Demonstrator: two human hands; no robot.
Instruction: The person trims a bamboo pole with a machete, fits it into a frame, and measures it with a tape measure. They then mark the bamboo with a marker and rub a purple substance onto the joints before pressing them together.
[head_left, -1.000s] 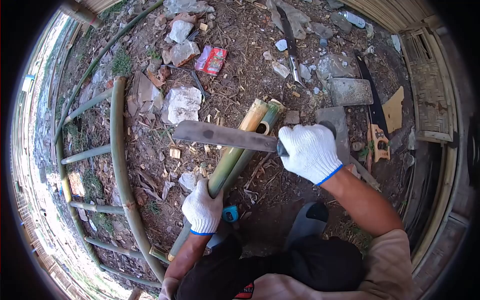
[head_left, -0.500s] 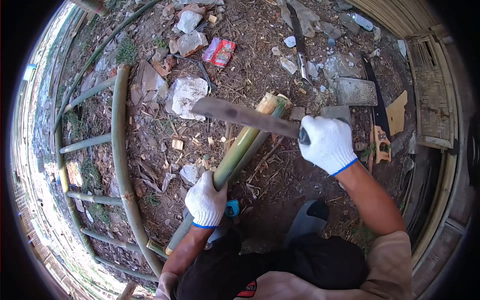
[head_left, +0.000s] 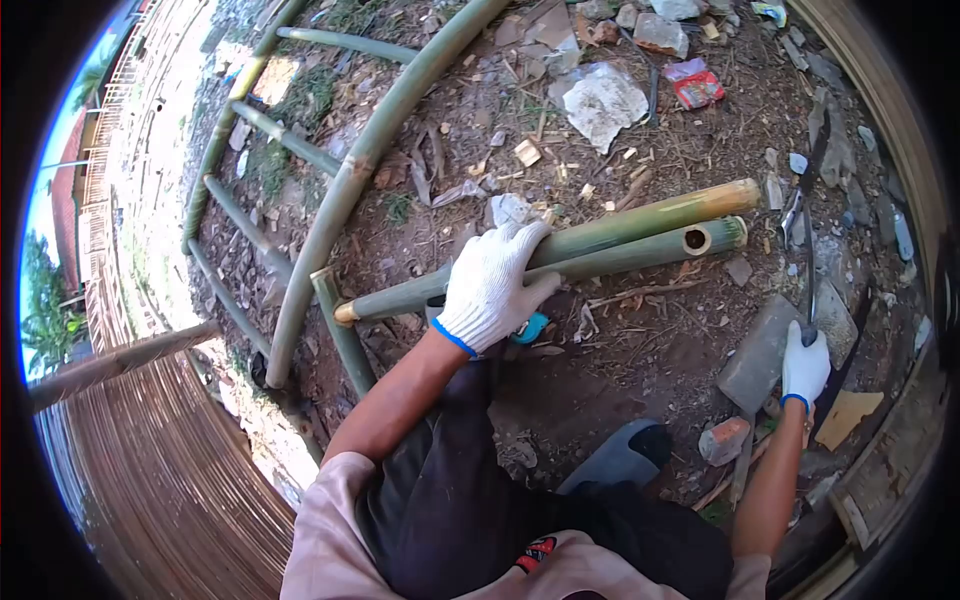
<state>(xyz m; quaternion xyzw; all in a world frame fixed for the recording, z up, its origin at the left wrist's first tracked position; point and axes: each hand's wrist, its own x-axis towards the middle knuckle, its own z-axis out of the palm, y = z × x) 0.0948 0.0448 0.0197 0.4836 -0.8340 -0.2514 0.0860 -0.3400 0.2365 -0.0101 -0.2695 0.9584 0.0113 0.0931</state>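
Observation:
My gloved left hand [head_left: 492,285] grips a green bamboo pole [head_left: 650,220], its fingers over the top and its thumb along the near side. The pole's far end is pale and trimmed. Just below it lies a second bamboo piece [head_left: 620,258] with a round hole near its end; the hand hides part of both. Off to the right, my gloved right hand [head_left: 805,362] is closed around the handle of a machete [head_left: 809,265]. Its dark blade is seen nearly edge-on, pointing away from me beside grey blocks [head_left: 762,350].
A bamboo ladder-like frame [head_left: 345,195] lies at the left, near a short bamboo post [head_left: 345,335]. Stones such as a white rock [head_left: 605,105], a red packet [head_left: 698,90] and wood chips litter the ground. A teal tape measure [head_left: 530,328] sits under my left hand.
My view has turned, and the bamboo now points to the right. My right hand has carried the machete from above the bamboo's end down to the right, beside the blocks.

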